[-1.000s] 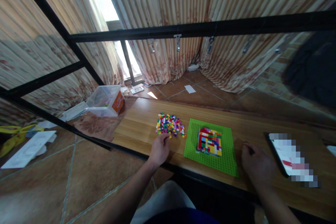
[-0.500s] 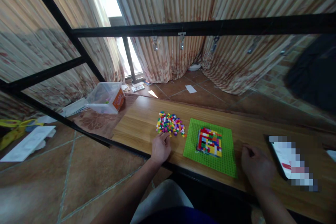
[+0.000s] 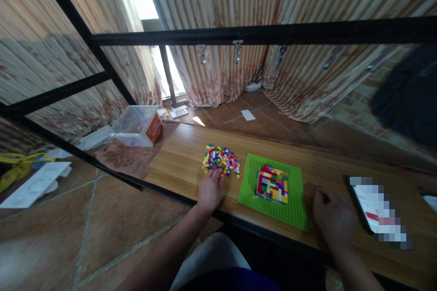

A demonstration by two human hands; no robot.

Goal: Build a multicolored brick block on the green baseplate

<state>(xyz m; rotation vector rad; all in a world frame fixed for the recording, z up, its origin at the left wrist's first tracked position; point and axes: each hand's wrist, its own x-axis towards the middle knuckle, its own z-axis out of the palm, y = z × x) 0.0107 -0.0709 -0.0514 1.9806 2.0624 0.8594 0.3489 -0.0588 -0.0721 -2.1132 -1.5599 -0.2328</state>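
Note:
My left hand (image 3: 210,190) is at the near edge of a pile of small multicoloured building bricks (image 3: 220,158). Its fingers are bent together with the tips among the nearest bricks; whether a brick is between them is too small to tell. To the right of the pile lies a green studded baseplate (image 3: 251,198). On it stands a squarish block of brightly coloured bricks (image 3: 273,185), red along its left side. My right hand (image 3: 333,213) rests on the table just right of the baseplate, curled into a loose fist with no object showing in it.
The wooden table (image 3: 174,159) carries a phone-like device (image 3: 363,204), partly pixelated, at the right. A black metal rail (image 3: 252,36) crosses above the far side. Beyond the table's left end, a clear plastic box (image 3: 131,125) with an orange label stands on the floor.
My left hand has edged slightly forward into the near side of the brick pile. My right hand, the baseplate and the brick block have stayed in place.

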